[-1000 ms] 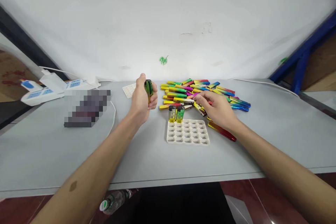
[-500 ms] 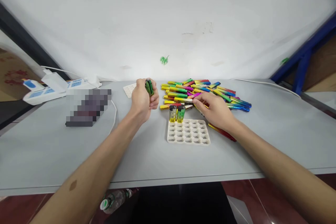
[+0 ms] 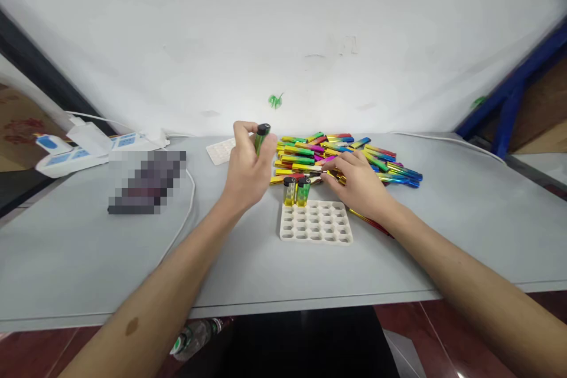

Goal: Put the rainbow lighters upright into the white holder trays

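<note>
My left hand (image 3: pixel 250 168) is raised left of the pile, its fingers closed round a green lighter (image 3: pixel 261 137) with a black top. My right hand (image 3: pixel 357 180) rests on the near side of a pile of shiny multicoloured lighters (image 3: pixel 301 152); its fingertips are pressed together, and what they grip is too small to make out. In front of the pile lies a white tray (image 3: pixel 316 241) with rows of slots. Two yellow-green lighters (image 3: pixel 303 192) with black tops stand upright in its back left slots.
A second white tray (image 3: pixel 218 152) lies behind my left hand. At the left are a white power strip (image 3: pixel 75 159), a blurred dark object (image 3: pixel 148 183) and a white cable (image 3: pixel 191 204). A wall closes off the table's back. A bottle (image 3: pixel 195 338) is below the front edge.
My left hand has turned and moved slightly right, so the green lighter now stands upright in its fingers. My right hand has shifted only a little at the pile.
</note>
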Demonstrator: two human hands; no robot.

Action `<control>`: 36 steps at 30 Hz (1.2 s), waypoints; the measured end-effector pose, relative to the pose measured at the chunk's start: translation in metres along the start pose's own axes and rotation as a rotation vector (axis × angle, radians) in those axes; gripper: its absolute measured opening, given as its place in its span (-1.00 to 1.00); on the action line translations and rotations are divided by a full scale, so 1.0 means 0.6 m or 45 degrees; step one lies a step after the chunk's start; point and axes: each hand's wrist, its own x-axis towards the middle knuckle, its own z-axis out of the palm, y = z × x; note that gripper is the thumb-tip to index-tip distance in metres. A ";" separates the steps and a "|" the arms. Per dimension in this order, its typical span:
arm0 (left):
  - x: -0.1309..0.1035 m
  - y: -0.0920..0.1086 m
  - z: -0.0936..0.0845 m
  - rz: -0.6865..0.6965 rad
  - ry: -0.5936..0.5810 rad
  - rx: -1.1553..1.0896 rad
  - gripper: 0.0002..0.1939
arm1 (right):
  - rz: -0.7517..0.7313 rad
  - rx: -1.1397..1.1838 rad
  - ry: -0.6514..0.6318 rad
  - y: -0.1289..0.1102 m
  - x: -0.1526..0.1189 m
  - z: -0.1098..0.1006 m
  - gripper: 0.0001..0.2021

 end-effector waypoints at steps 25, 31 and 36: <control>-0.047 -0.015 0.043 1.223 -0.426 1.176 -0.80 | -0.092 -0.052 -0.095 0.011 0.002 0.015 -0.73; -0.040 -0.017 0.033 1.156 -0.534 1.349 -0.82 | -0.043 -0.040 -0.112 0.007 0.002 0.008 -0.84; -0.040 -0.017 0.031 1.142 -0.519 1.374 -0.81 | -0.049 -0.029 -0.094 0.008 0.001 0.007 -0.89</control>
